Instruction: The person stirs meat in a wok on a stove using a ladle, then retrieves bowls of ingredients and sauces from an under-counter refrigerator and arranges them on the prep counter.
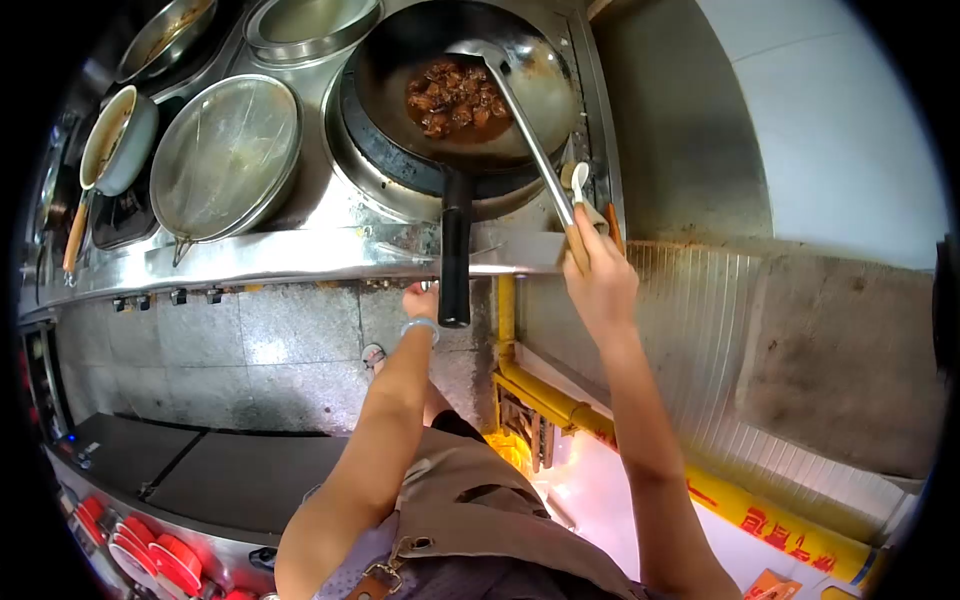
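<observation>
Right hand, closed round the wooden end of a long metal utensil — presumably to stay clear of heat; left hand, fingers partly curled at the stove's front edge beside the black handle, its hold impossible to tell. Wok, seated on a ring, likely for steadiness, with dark glazed chunks pooled in its bowl.

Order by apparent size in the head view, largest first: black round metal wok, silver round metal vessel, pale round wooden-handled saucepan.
1. Black round metal wok
2. Silver round metal vessel
3. Pale round wooden-handled saucepan
</observation>
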Available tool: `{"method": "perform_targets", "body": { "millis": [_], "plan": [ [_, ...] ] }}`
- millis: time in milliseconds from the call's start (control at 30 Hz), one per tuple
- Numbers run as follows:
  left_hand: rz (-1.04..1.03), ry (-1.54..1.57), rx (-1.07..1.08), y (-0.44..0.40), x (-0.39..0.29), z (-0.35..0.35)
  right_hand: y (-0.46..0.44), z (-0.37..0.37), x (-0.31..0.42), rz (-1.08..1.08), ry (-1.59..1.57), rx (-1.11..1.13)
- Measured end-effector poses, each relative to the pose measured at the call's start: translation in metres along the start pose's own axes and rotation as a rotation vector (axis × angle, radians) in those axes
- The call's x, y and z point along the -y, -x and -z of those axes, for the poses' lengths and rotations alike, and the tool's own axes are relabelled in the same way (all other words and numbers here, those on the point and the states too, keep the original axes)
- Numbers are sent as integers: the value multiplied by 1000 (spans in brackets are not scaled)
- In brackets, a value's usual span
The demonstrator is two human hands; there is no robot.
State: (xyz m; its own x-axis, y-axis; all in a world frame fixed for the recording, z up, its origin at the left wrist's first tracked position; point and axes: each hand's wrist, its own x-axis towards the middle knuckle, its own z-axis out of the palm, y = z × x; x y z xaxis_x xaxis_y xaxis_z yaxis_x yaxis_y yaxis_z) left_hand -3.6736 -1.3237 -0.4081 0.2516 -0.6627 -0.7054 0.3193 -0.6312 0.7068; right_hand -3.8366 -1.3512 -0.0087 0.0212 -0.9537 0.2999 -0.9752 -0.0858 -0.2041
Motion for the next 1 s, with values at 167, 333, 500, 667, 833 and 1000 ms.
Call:
{"method": "perform_targets", "body": {
  "millis": [167,333,500,667,833,1000],
  "plan": [
    [187,306,419,143,-146,55,-1,-9,6,-83,-48,55],
    [169,224,749,251,-299,40,20,-12,-3,-105,-244,148],
    [153,-164,507,244,-313,3,67,-7,-41,-681,-1128,-414],
    [79,-212,414,276,-308,3,155,-168,-96,-1550,-1652,-35],
    [118,-175,295,336,-283,20,149,-279,-105,-1649,-2087,-246],
    [139,-171,261,365,-271,22,131,-294,-107,-1766,-2158,-355]
  ]
}}
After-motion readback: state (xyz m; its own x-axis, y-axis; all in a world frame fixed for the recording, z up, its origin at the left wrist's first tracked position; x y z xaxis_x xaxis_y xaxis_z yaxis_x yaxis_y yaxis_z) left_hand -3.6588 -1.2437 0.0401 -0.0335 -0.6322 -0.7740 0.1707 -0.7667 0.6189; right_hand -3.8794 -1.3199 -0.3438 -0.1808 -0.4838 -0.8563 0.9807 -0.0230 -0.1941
